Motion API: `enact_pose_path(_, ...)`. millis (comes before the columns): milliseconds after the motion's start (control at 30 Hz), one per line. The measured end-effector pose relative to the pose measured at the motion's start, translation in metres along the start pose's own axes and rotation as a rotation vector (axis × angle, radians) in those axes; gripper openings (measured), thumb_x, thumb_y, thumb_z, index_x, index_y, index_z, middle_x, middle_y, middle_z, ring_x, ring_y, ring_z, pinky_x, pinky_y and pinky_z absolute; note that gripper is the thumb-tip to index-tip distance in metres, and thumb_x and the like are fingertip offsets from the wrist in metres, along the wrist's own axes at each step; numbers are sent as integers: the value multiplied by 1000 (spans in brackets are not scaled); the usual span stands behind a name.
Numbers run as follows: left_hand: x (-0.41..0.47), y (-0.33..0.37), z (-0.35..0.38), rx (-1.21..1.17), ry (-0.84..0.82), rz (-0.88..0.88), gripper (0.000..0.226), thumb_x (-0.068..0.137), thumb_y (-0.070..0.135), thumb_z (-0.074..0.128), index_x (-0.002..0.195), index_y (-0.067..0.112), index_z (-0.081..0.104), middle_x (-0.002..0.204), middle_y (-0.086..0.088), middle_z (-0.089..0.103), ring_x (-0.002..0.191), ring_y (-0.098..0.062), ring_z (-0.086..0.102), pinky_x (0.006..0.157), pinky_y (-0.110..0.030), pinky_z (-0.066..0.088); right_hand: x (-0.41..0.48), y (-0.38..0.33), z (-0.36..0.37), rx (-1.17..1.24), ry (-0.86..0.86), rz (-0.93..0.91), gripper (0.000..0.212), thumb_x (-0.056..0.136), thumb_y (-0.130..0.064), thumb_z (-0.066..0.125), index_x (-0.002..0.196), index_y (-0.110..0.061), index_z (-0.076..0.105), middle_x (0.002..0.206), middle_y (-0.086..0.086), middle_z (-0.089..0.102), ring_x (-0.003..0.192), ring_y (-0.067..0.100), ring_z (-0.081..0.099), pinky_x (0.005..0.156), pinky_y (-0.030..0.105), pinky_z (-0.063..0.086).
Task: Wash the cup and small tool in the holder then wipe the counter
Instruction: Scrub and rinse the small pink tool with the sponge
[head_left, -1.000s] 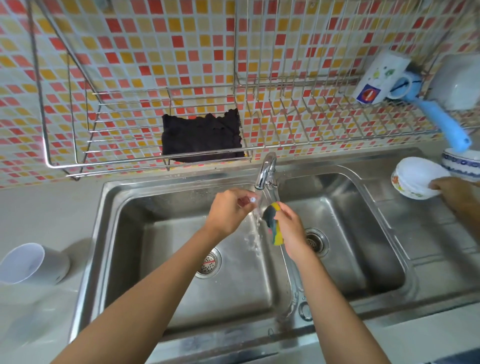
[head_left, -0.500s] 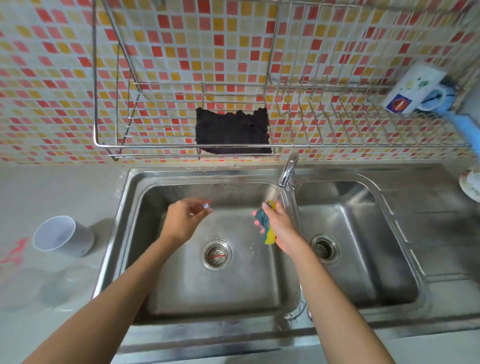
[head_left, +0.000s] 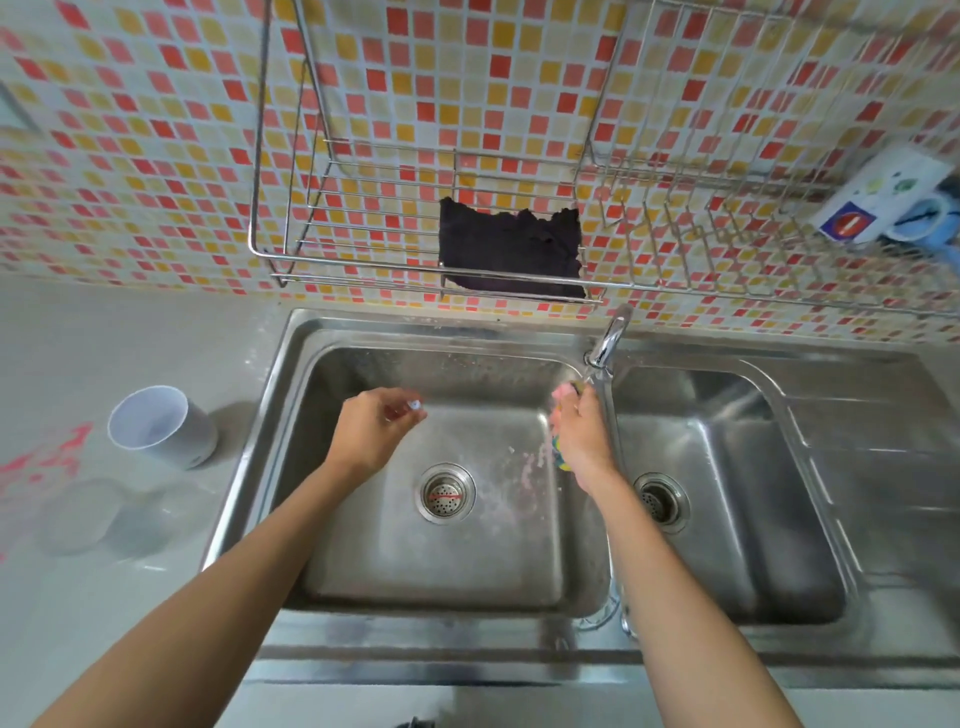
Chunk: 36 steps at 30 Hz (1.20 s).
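Mosaic-tiled wall, grey counter (head_left: 78, 332) and a steel double sink (head_left: 291, 374); a wire rack (head_left: 363, 260) on the wall holds a dark cloth (head_left: 511, 254) above and beyond both hands. Left hand (head_left: 371, 439) is over the left basin, fingers pinched on a small white-tipped tool (head_left: 414, 405), with open basin floor and the drain (head_left: 447, 492) below it and the white cup (head_left: 158, 426) on the counter well to its left, past the sink rim. Right hand (head_left: 582, 441) is closed around a yellow-and-blue sponge (head_left: 558, 452) just under the faucet (head_left: 608, 338), beside the divider between basins; the right basin to its right lies open.
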<state>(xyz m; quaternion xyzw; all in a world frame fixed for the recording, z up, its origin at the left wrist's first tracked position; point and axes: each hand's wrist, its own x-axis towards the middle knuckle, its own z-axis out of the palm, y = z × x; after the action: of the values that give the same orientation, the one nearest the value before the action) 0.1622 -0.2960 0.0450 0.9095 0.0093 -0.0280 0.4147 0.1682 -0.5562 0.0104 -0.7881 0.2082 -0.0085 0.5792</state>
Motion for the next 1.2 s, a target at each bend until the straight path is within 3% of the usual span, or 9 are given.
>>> enact_pose_path(133, 0, 1, 1, 5, -6, 13, 20, 85, 27, 73, 101, 15, 75, 85, -1, 72, 75, -11, 64, 64, -4, 39, -6, -3, -3, -50, 1, -22, 19, 100, -37, 33, 88, -26, 43, 75, -10, 50, 60, 11, 46, 60, 30, 38)
enact_pose_path(267, 0, 4, 3, 2, -14, 23, 22, 84, 26, 74, 102, 13, 75, 87, -4, 73, 78, -15, 66, 73, -20, 46, -13, -4, -10, -139, 30, -41, 22, 101, -32, 34, 97, -16, 46, 73, -2, 53, 61, 15, 48, 59, 29, 37)
enact_pose_path(433, 1, 5, 6, 17, -21, 37, 24, 84, 27, 73, 103, 13, 75, 89, -5, 73, 79, -15, 66, 75, -21, 46, -12, 10, -13, -138, 96, 7, 21, 99, -32, 37, 94, -16, 48, 71, 1, 55, 62, 20, 50, 62, 34, 41)
enact_pose_path(633, 2, 7, 9, 27, -31, 44, 23, 85, 28, 73, 104, 15, 75, 90, -4, 74, 79, -13, 66, 74, -21, 46, 16, 3, -38, 141, 249, 143, 12, 98, -21, 42, 87, -19, 48, 63, 2, 52, 49, 15, 39, 43, 22, 28)
enact_pose_path(733, 5, 6, 7, 34, -34, 49, 23, 85, 29, 72, 104, 16, 75, 90, -3, 74, 78, -12, 66, 73, -20, 45, 40, -16, -47, 265, 146, 220, 18, 100, -18, 43, 84, -19, 50, 74, 3, 61, 40, 9, 46, 37, 16, 32)
enact_pose_path(833, 8, 3, 5, 39, -26, 38, 23, 85, 29, 72, 104, 16, 75, 91, -3, 74, 79, -12, 66, 73, -19, 46, 61, -23, -47, 364, 52, 326, 19, 101, -22, 41, 88, -15, 53, 81, 10, 62, 38, 13, 52, 35, 17, 32)
enact_pose_path(967, 8, -1, 5, 45, -23, 15, 24, 85, 30, 72, 106, 17, 75, 92, -3, 74, 78, -10, 65, 72, -19, 44, 74, -23, -47, 575, -4, 407, 16, 101, -21, 38, 101, -13, 52, 82, 13, 56, 53, 20, 52, 36, 19, 35)
enact_pose_path(1100, 5, -5, 2, 44, -27, -10, 21, 86, 28, 71, 104, 20, 75, 91, -2, 72, 77, -10, 63, 69, -15, 41, 71, -29, -56, 771, 128, 447, 18, 102, -19, 36, 94, -14, 52, 83, 11, 56, 55, 15, 45, 42, 22, 36)
enact_pose_path(1200, 3, -8, 1, 42, -19, -13, 20, 86, 28, 70, 104, 20, 75, 89, -2, 72, 75, -10, 62, 64, -2, 36, 69, -22, -61, 803, 173, 438, 16, 102, -15, 36, 94, -14, 50, 86, 13, 58, 52, 15, 47, 39, 16, 37)
